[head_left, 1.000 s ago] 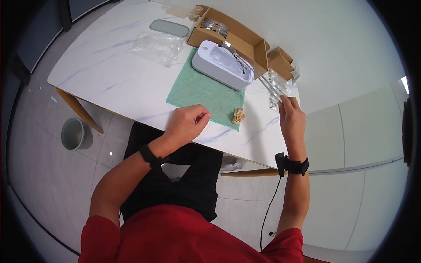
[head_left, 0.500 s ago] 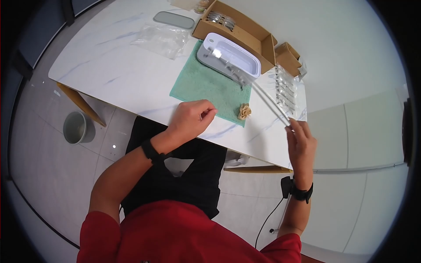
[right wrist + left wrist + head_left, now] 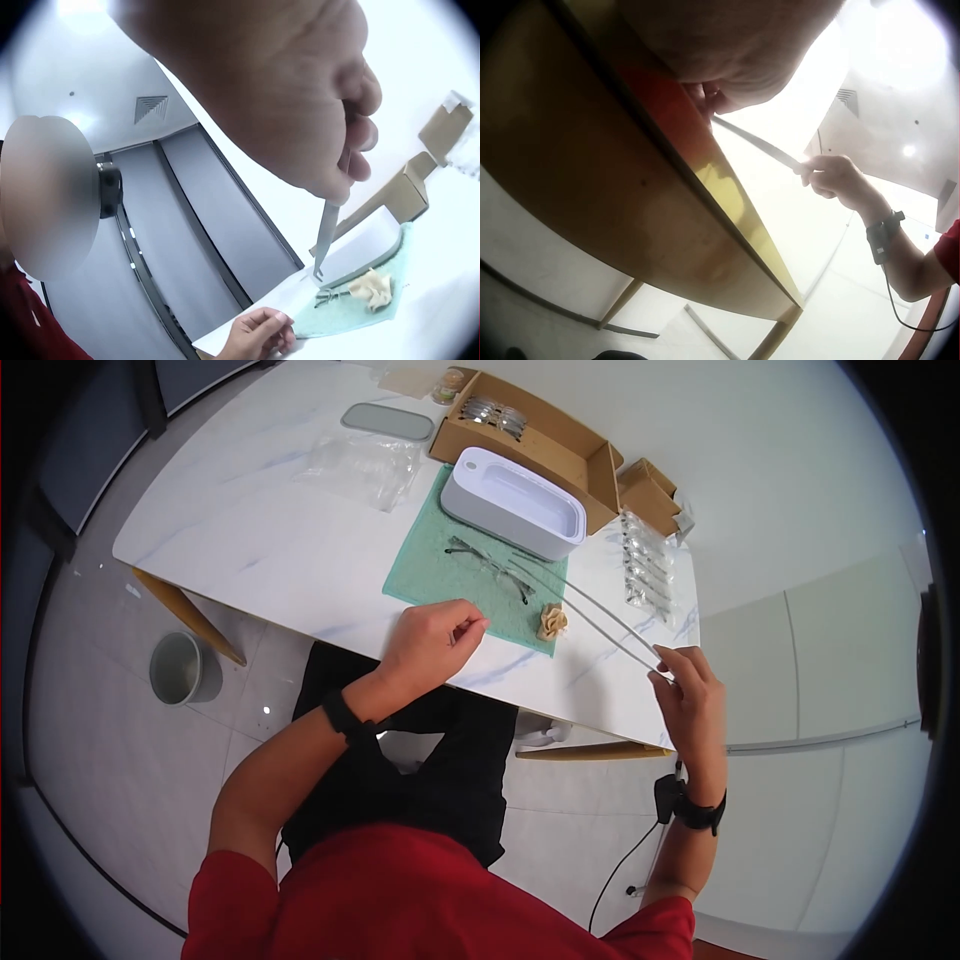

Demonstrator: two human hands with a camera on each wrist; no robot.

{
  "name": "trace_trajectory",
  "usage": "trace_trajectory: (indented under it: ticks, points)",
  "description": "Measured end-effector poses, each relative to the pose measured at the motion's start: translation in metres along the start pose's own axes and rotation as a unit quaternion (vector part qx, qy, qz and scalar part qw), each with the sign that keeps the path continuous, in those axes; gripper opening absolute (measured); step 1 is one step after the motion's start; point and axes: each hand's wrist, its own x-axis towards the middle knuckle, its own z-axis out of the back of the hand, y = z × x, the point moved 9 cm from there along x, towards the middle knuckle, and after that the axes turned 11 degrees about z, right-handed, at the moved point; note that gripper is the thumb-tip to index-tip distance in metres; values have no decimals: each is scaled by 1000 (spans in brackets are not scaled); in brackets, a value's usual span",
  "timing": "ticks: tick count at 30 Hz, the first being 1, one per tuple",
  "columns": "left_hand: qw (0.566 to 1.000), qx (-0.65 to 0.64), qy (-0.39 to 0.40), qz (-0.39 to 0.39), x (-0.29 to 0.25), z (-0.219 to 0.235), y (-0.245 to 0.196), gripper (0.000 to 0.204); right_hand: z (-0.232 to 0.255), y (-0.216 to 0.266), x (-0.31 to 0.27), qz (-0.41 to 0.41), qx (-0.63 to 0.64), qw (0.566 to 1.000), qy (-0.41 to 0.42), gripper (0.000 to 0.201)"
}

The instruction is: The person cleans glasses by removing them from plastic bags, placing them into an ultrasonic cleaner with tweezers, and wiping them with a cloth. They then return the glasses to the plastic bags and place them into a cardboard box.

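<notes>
My right hand holds long metal tweezers near their rear end, off the table's right side. Their two arms stand apart, tips over the green cloth close to the glasses. The glasses, thin-framed with clear lenses, lie on that cloth in front of the white ultrasonic cleaner. In the right wrist view the tweezers point down toward the cloth. My left hand rests at the table's front edge, fingers loosely curled and nothing visible in them. A beige scrunched cloth piece sits at the cloth's right corner.
Behind the cleaner stands a long cardboard box with several glasses inside. A smaller box and bagged glasses lie right. Left are a grey lid and clear plastic bag. A bin stands on the floor.
The tweezers brought the glasses from above the cleaner down onto the green cloth and let go, their tips spreading apart. My right hand drew back toward me; the left hand stayed put.
</notes>
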Motion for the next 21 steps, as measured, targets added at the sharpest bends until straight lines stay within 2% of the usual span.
trace_trajectory:
  ticks: [1, 4, 7, 9, 13, 17, 21]
  points:
    - [1000, 0, 2, 0, 0, 0, 0, 9, 9, -3, 2, -15, 32, 999, -24, 30]
    - [1000, 3, 8, 0, 0, -2, -1, 9, 37, -11, 16, 2, 25, 992, -125, 26]
    - [1000, 0, 11, 9, 0, -1, -1, 9, 34, -34, 39, -32, 77, 983, -166, 23]
    - [999, -14, 13, 25, 0, -2, 3, 8, 21, -41, 50, -34, 99, 980, -169, 22]
    - [1000, -8, 6, 8, 1, -1, 2, 8, 6, -36, 60, -36, 107, 980, -166, 21]
    - [1000, -9, 13, 5, 1, -2, -2, 8, -9, -51, 58, -40, 113, 978, -172, 21]
    - [1000, 4, 27, -8, 1, -1, -3, 4, -20, -64, 71, -36, 80, 980, -176, 21]
